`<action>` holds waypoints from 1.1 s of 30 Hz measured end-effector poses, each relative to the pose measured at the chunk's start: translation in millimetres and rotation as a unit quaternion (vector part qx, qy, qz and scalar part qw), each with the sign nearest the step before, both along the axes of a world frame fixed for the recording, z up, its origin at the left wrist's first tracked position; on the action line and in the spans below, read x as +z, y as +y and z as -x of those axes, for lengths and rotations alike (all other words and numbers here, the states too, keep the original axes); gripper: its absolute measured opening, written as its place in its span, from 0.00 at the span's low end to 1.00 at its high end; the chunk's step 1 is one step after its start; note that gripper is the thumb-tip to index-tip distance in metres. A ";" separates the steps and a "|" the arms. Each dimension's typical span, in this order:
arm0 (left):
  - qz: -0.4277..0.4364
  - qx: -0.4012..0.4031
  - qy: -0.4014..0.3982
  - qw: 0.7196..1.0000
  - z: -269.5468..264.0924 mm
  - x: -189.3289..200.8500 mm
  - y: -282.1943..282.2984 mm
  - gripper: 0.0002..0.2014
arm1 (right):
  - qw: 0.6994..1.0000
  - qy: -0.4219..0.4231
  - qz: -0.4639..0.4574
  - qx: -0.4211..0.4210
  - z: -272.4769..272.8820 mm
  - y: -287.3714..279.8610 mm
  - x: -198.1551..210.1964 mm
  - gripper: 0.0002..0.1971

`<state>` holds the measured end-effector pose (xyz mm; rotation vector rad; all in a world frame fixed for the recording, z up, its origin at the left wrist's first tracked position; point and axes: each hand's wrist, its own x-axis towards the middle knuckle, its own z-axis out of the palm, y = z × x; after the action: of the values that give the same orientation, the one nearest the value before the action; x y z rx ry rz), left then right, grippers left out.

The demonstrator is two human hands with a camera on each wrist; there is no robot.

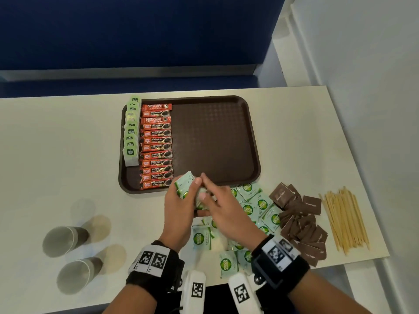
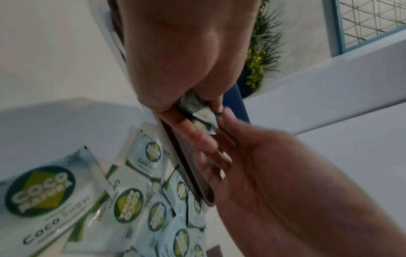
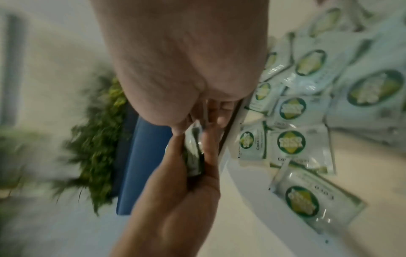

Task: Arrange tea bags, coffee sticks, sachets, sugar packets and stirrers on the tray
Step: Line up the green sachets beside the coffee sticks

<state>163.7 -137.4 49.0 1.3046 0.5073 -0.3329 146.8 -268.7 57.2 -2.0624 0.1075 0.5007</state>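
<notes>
A brown tray (image 1: 215, 141) holds a column of green tea bags (image 1: 131, 134) along its left edge and a column of red coffee sticks (image 1: 156, 146) beside them. Just in front of the tray's near edge my left hand (image 1: 192, 189) grips a small stack of green-and-white coco sugar sachets (image 1: 184, 184). My right hand (image 1: 204, 186) meets it from the right, its thumb and fingers pinching the same stack. In the left wrist view the stack (image 2: 197, 111) shows between both hands' fingertips. The right wrist view shows the stack (image 3: 193, 153) edge-on and blurred.
Loose coco sugar sachets (image 1: 254, 205) lie on the white table under and right of my hands. Further right lie brown sugar packets (image 1: 301, 225) and a bundle of wooden stirrers (image 1: 344, 218). Two paper cups (image 1: 65, 240) (image 1: 79, 273) lie on their sides at the left.
</notes>
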 end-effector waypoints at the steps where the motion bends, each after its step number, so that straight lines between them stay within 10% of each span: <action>1: 0.008 0.005 0.008 1.000 -1.6 -0.2 4.7 0.14 | 0.999 0.005 -0.012 -0.029 -0.1 -5.7 -2.5 0.28; 8: -0.060 -0.022 -0.012 0.998 -9.1 -4.3 33.6 0.13 | 0.952 -0.026 0.290 0.094 46.5 -4.3 -28.8 0.40; 15: -0.092 -0.010 0.021 0.996 5.5 -7.3 42.8 0.12 | 0.925 -0.026 0.364 0.108 62.9 20.8 -52.7 0.52; 27: -0.068 -0.058 0.033 0.996 2.9 -1.9 47.5 0.14 | 0.993 0.102 0.045 -0.031 27.7 0.2 -21.2 0.08; 33: -0.040 -0.110 -0.004 0.993 -31.7 27.1 46.2 0.14 | 0.929 0.120 -0.262 -0.232 -37.7 -20.3 25.1 0.08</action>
<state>195.4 -91.1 76.0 1.4437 0.3733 -0.4951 184.5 -289.0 82.3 -1.3844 0.5368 0.4250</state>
